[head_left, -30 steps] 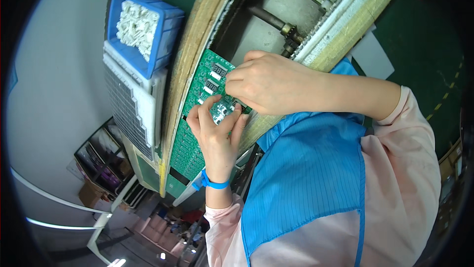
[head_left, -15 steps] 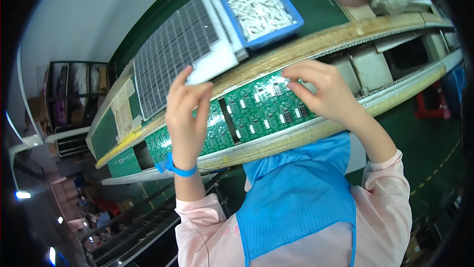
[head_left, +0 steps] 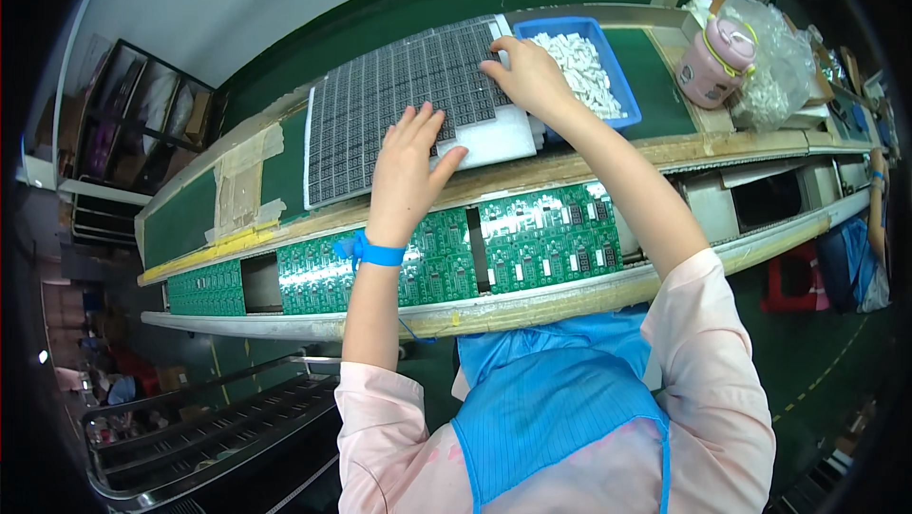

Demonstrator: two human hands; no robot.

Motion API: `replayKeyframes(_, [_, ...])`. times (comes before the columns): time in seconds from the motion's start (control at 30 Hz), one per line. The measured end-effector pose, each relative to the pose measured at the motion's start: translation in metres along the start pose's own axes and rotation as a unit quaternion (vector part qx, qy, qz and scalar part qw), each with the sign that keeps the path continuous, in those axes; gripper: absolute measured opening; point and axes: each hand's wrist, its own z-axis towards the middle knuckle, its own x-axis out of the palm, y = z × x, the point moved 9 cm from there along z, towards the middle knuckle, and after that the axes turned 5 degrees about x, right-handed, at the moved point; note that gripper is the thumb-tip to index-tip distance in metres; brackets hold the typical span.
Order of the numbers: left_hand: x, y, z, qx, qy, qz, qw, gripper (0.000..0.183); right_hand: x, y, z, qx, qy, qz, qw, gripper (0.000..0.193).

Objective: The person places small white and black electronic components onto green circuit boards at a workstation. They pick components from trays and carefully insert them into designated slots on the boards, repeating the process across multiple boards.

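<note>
Evidently, both bare hands are at the array of small black rectangular segment displays (head_left: 380,96), lying on a white foam slab (head_left: 494,142) at eleven o'clock. The left hand (head_left: 404,175), at the array's six o'clock border, has fingers loosely spread and thumb apart, gripping nothing visible; the right hand (head_left: 534,79), at its two o'clock edge, shows thumb and forefinger parted, nothing discernible between them. A sideways push by either hand could skew the close-set rows, or spill displays from the stepped border onto the green circuit boards (head_left: 437,267) at six o'clock. A low right wrist might catch the blue plastic bin (head_left: 617,72) of white connectors (head_left: 575,63) at one o'clock. Hidden are the displays beneath the left palm and the right hand's remaining fingertips; the displays' markings are too fine to resolve.
</note>
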Motion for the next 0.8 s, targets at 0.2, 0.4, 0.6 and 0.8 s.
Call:
replayKeyframes(0.2, [-0.001,0.001,-0.004,-0.019,-0.005,0.016,1.0,0.053,-0.009,0.001,-0.001,-0.02,-0.056,-0.004,0.998,0.035])
replayKeyframes(0.4, [-0.002,0.004,-0.004,-0.012,-0.011,0.002,1.0,0.054,0.003,0.016,-0.002,-0.051,0.159,-0.017,0.986,0.07])
replayKeyframes(0.6, [-0.008,-0.004,0.005,0.002,-0.004,0.054,0.999,0.046,-0.005,0.03,-0.019,-0.092,0.25,-0.015,0.964,0.075])
replayKeyframes(0.8, [-0.002,-0.013,0.008,0.035,-0.012,0.129,0.991,0.036,-0.004,0.029,-0.029,-0.217,0.185,-0.085,0.955,0.055])
